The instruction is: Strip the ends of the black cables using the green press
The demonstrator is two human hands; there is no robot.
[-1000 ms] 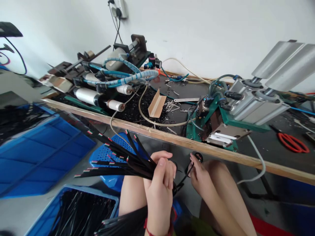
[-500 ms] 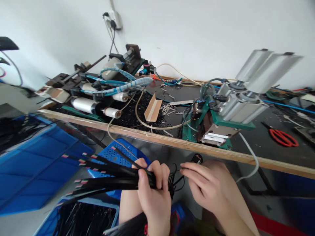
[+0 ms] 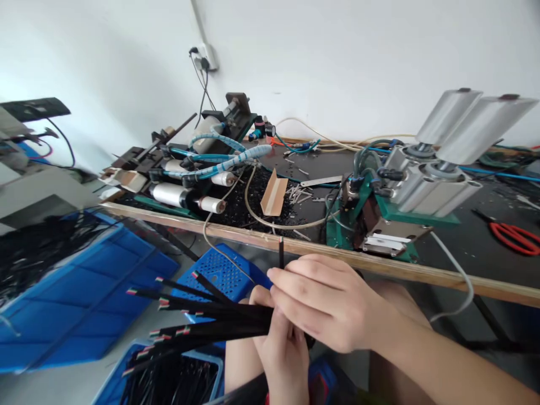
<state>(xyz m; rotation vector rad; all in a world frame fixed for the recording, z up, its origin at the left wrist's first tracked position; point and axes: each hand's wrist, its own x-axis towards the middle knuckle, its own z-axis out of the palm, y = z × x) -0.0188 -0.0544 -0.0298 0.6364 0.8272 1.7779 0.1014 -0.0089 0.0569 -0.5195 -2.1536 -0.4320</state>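
A bundle of black cables (image 3: 228, 312) is clasped in my left hand (image 3: 283, 351), fanning out toward the left. Red, green and white wire tips show at their stripped ends. My right hand (image 3: 331, 298) lies across the left fingers, its own fingers pressed together. From just behind its fingertips one black cable (image 3: 281, 256) sticks straight up, apart from the others; the right thumb is hidden. Below the bundle, a blue crate (image 3: 221, 365) holds more black cables.
A wooden-edged bench (image 3: 236, 230) carries a green pneumatic press (image 3: 396, 214) with silver cylinders, another machine (image 3: 181, 191), an angled cardboard piece (image 3: 274, 194) and red scissors (image 3: 512, 236). A large blue bin (image 3: 84, 304) of cables is at left, near a blue perforated stool (image 3: 215, 275).
My right hand has moved left from beside the bundle onto my left hand. One cable now points upright at its fingertips. The whole view has shifted slightly.
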